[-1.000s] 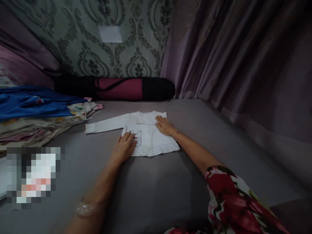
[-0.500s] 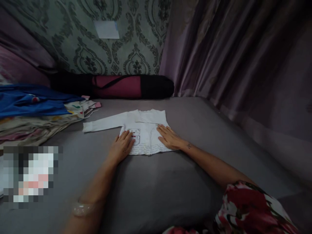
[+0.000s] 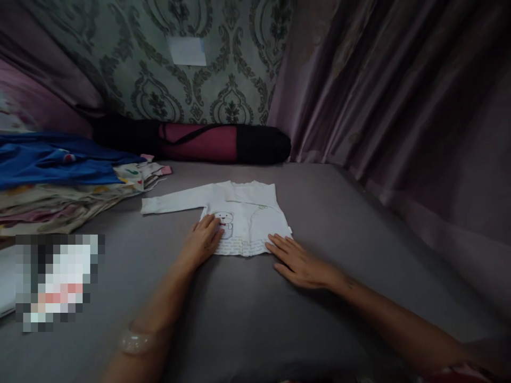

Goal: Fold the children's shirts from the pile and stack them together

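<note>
A small white long-sleeved baby shirt (image 3: 239,223) with a bear print lies flat on the grey bedsheet (image 3: 247,319). Its left sleeve stretches out to the left, while the other is folded across the upper chest. My left hand (image 3: 203,239) rests open on the shirt's lower left side, beside the bear, fingers pointing away from me. At the lower right corner, my right hand (image 3: 301,260) is open, its fingertips on the hem and its palm over the sheet.
A pile of clothes (image 3: 59,186), with a blue garment on top, lies on the left. A long black and maroon bag (image 3: 199,142) lies along the wall. Purple curtains (image 3: 343,90) hang at the right. A pixelated patch (image 3: 59,282) covers something at lower left.
My right hand has slid from the shirt's right front down and to the right, to the hem corner. My left hand has stayed in place on the shirt. The view has shifted slightly.
</note>
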